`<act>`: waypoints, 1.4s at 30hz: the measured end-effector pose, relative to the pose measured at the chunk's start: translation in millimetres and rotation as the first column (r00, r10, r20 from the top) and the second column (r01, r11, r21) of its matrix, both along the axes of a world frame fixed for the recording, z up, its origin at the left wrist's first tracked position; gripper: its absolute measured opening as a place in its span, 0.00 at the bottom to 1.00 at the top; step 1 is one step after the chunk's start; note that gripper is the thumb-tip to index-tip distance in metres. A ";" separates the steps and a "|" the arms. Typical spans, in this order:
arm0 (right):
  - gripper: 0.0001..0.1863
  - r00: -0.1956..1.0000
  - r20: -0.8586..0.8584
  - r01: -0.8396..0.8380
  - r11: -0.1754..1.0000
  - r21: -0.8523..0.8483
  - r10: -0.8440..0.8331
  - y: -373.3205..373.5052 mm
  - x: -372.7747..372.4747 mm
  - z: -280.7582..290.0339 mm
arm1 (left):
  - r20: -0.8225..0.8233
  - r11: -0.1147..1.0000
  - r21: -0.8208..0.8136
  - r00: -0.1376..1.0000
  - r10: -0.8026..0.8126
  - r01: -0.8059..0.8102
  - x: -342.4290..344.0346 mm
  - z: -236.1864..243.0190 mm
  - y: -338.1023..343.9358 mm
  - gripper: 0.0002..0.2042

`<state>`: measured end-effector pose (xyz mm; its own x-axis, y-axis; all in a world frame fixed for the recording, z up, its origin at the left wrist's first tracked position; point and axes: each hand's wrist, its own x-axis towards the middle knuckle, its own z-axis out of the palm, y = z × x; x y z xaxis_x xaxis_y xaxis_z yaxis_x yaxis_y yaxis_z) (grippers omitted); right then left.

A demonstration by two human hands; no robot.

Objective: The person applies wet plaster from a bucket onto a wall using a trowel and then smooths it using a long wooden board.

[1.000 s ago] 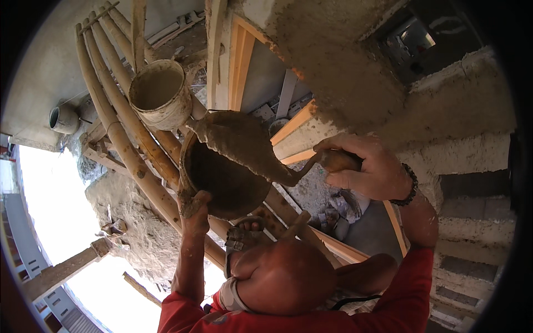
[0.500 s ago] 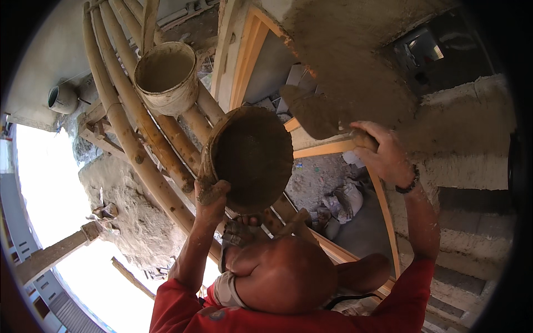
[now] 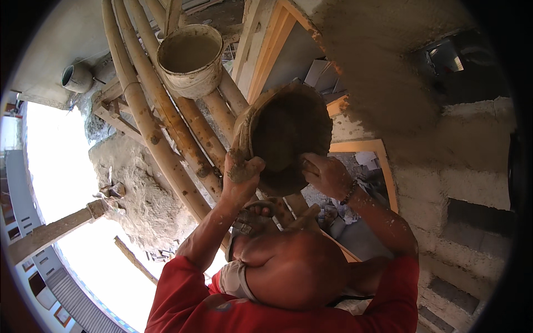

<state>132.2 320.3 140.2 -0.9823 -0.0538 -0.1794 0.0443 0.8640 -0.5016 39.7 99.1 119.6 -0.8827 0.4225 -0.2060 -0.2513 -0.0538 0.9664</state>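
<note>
Brown bucket [image 3: 243,126] clamped in the left hand [image 3: 242,178]; right hand [image 3: 331,176] at its mouth, grip impossible to tell

Item: long round poles [image 3: 161,155], several, laid side by side, dark-spotted, running from upper left of the frame toward centre. On them, upper centre-left: one open bucket [image 3: 194,85], smeared, greyish inside. Just below frame centre: one foot [image 3: 250,220], footing hidden from me
</note>
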 end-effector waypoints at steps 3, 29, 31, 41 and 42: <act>0.20 0.991 -0.106 0.077 0.997 -0.012 -0.077 3.9 -3.9 3.7 | 0.051 0.994 0.057 0.994 0.094 -0.097 1.5 -5.1 -6.3 0.26; 0.20 0.746 -0.508 0.551 0.827 0.109 -0.430 146.2 -96.1 154.0 | 0.225 0.983 -0.117 0.960 0.168 -0.145 -5.4 -8.6 -64.3 0.26; 0.20 0.823 -0.410 0.479 0.868 0.126 -0.394 126.2 -81.3 164.1 | 0.096 0.989 -0.017 0.985 0.147 -0.146 -3.6 -14.0 -57.3 0.18; 0.17 0.997 0.023 -0.063 0.681 0.729 0.067 38.4 32.6 66.1 | -0.155 0.995 0.028 0.984 -0.089 0.095 17.2 -1.9 19.0 0.27; 0.18 0.998 0.037 -0.061 0.682 0.729 0.050 37.8 38.5 56.1 | -0.129 0.987 -0.013 0.979 -0.159 0.158 19.9 5.4 22.7 0.28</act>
<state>170.7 358.1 196.3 -0.9792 0.0455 -0.1978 -0.0139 0.9573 0.2888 59.5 121.9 125.0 -0.8238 0.5587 -0.0959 -0.1296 -0.0210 0.9913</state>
